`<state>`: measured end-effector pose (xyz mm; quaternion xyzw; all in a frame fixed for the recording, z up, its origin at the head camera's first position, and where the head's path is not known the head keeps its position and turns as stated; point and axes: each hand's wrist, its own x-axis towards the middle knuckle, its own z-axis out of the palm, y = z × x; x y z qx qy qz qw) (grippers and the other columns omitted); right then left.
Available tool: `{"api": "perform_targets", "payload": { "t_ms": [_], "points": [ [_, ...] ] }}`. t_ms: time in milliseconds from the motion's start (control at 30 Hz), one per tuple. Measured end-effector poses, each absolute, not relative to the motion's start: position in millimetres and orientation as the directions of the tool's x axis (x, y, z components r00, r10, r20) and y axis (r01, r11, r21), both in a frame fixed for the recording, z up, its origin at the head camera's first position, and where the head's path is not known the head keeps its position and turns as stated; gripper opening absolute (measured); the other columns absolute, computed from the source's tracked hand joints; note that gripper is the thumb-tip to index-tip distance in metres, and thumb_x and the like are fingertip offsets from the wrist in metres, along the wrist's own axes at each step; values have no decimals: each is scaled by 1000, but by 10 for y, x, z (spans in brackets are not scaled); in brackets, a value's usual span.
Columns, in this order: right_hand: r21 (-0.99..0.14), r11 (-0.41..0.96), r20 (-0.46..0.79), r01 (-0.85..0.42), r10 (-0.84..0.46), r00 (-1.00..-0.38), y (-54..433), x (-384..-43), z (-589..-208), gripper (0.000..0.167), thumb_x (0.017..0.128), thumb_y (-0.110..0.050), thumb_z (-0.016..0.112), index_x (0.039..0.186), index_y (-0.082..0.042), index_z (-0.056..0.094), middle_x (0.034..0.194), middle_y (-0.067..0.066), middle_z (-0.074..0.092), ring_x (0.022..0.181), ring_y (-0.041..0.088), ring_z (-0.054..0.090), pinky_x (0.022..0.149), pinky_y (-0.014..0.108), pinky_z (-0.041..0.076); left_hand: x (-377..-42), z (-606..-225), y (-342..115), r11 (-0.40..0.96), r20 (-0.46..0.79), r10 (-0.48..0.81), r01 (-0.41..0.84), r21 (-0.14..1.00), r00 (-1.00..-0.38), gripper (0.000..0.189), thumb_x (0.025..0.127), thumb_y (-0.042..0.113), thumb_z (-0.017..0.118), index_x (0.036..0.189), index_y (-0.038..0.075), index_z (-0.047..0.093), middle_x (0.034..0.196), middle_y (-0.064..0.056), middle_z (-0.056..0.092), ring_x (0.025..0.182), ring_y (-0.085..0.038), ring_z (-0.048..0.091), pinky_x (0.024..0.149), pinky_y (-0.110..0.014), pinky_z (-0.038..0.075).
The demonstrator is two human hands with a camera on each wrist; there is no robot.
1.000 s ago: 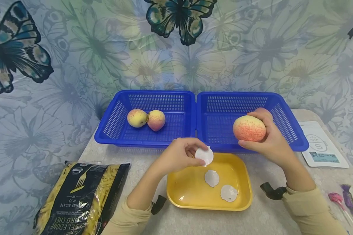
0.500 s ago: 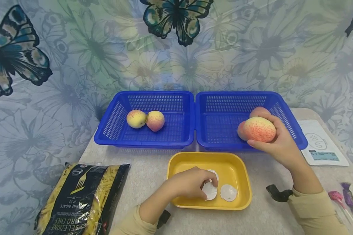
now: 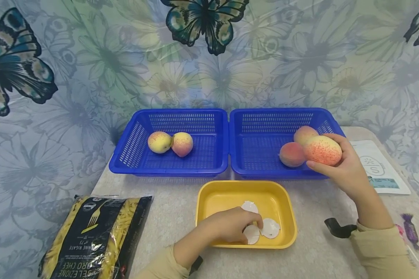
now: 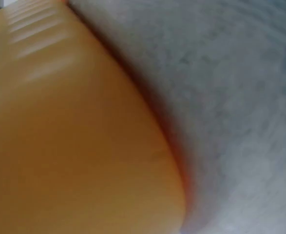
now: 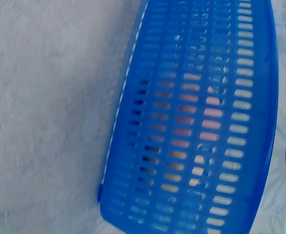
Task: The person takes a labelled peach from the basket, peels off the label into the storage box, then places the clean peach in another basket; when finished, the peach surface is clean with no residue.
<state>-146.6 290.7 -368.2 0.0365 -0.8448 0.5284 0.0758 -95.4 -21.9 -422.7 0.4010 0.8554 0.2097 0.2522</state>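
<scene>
My left hand (image 3: 228, 225) reaches down into the yellow tray (image 3: 209, 193). Its thumb and fingers pinch the edges of a white round disc (image 3: 251, 235) low over the tray floor. Two similar discs lie beside it, one disc (image 3: 270, 228) to the right and another disc (image 3: 249, 206) behind the hand. Over the front right of the right blue basket (image 3: 258, 149), my right hand (image 3: 350, 174) grips an oval yellow fruit with red speckles (image 3: 322, 150). Inside that basket sit two peaches, a front peach (image 3: 291, 154) and a back peach (image 3: 304, 134) partly covered by the held fruit.
Two yellow-red fruits (image 3: 171, 143) rest in the left blue basket (image 3: 209, 153). A pasta bag (image 3: 97, 236) lies at the left. A white scale (image 3: 380, 166) stands at the right, with a purple-wrapped candy (image 3: 410, 231) in front. The tray wall (image 4: 94, 141) fills much of the left wrist view.
My left hand has lowered the white disc from above the tray down into it, near the front. My right hand has shifted right with the oval fruit, uncovering the front peach.
</scene>
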Motion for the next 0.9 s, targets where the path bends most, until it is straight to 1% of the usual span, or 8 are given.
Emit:
{"api": "perform_targets", "payload": {
  "t_ms": [100,233,333,400,533,667,767,900],
  "points": [
    [-878,461,160,-126,33,-987,2964,-1485,-3698,72,84,-9,78,141,-28,37,126,-12,46,107,6,51,80,6,49,-949,-4248,-217,581,-249,799,597,553,-547,45,78,4,81,115,25,67,101,14,67,81,0,53,72,-14,45],
    [-871,477,153,-116,40,-987,2996,-1491,-3709,72,85,-13,79,142,-26,37,126,-12,45,108,5,51,81,6,48,-945,-4272,-215,572,-237,809,627,529,-538,46,78,4,81,115,26,69,105,14,69,91,1,57,80,-15,48],
    [-873,475,148,-112,38,-988,2995,-1488,-3709,73,85,-14,79,143,-25,36,127,-11,44,108,6,50,81,6,49,-933,-4291,-212,584,-235,804,651,486,-546,48,77,6,82,117,29,70,110,14,69,102,0,59,88,-16,49],
    [-874,475,143,-108,38,-989,2993,-1487,-3709,73,86,-15,79,144,-25,35,127,-11,44,109,6,50,81,6,49,-921,-4297,-208,594,-231,799,670,445,-556,49,76,9,84,117,31,70,111,13,67,105,0,59,89,-17,49],
    [-870,481,144,-107,40,-989,3012,-1488,-3709,73,86,-16,79,144,-24,35,128,-12,44,109,6,50,81,5,48,-902,-4301,-196,615,-215,786,695,372,-580,49,74,14,87,115,35,70,103,10,62,91,-2,57,75,-15,48],
    [-864,492,149,-109,44,-988,3051,-1491,-3713,73,86,-16,79,144,-24,35,127,-13,44,109,4,50,81,5,48,-886,-4290,-194,632,-199,770,685,361,-606,48,75,16,86,117,35,70,101,8,55,82,-2,52,66,-13,44],
    [-863,494,152,-111,43,-987,3076,-1494,-3719,72,86,-15,78,143,-23,35,126,-14,45,108,4,50,80,5,48,-881,-4273,-199,626,-168,772,685,374,-613,49,78,14,84,122,34,70,100,6,51,80,-2,48,64,-11,42],
    [-860,498,155,-113,45,-987,3104,-1495,-3724,71,86,-14,78,142,-23,36,125,-14,46,108,3,51,80,5,48,-874,-4132,-233,602,-104,780,695,394,-617,49,82,14,81,127,29,68,102,5,53,83,-1,47,70,-9,42]
  ]
}}
